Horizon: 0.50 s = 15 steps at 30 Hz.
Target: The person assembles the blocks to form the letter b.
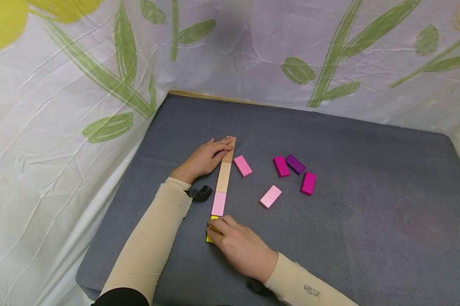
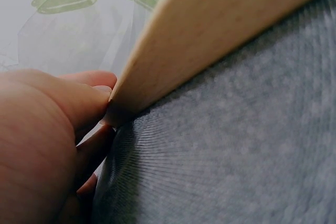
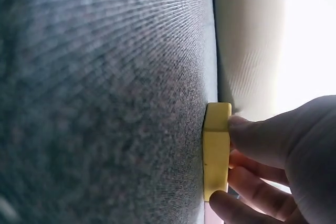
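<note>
A straight row of blocks runs along the left part of the grey surface. Its far end is a tan block (image 1: pixel 228 156); then come a peach block (image 1: pixel 224 177), a pale pink block (image 1: pixel 219 204) and, nearest, a yellow block (image 1: pixel 210 239). My left hand (image 1: pixel 205 159) reaches its extended fingers onto the tan block, and in the left wrist view the fingertips touch the end of a wooden block (image 2: pixel 184 40). With thumb and fingers, my right hand (image 1: pixel 245 250) pinches the yellow block (image 3: pixel 216 153), which lies against the pale pink one.
Right of the row lie two loose pink blocks, one pink block (image 1: pixel 242 166) and a lighter one (image 1: pixel 270 196). Beyond are two magenta blocks, (image 1: pixel 281 166) and a second magenta block (image 1: pixel 308 183), beside a purple block (image 1: pixel 295 164). A leaf-printed curtain (image 1: pixel 230 76) borders the cloth-covered table (image 1: pixel 367 191).
</note>
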Available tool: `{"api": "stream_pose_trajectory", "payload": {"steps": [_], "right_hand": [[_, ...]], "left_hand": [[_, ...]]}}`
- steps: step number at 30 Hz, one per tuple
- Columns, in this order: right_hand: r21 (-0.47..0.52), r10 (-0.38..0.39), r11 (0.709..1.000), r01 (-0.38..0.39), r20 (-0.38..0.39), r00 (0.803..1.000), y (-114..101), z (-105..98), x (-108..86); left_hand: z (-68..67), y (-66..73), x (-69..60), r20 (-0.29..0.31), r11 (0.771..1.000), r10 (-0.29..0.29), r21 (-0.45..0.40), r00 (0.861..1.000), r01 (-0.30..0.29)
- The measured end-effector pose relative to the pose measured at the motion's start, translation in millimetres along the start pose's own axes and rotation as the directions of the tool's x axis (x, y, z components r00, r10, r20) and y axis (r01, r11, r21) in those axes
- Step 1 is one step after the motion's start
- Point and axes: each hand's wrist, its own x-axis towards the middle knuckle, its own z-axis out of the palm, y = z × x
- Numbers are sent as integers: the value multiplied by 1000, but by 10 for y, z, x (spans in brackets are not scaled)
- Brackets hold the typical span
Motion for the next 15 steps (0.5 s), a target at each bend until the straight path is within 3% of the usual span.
{"api": "stream_pose_trajectory", "payload": {"steps": [15], "right_hand": [[9, -8, 1000, 8, -22, 1000, 28, 5, 13]], "left_hand": [[22, -17, 15, 0, 1000, -22, 18, 1000, 22]]}}
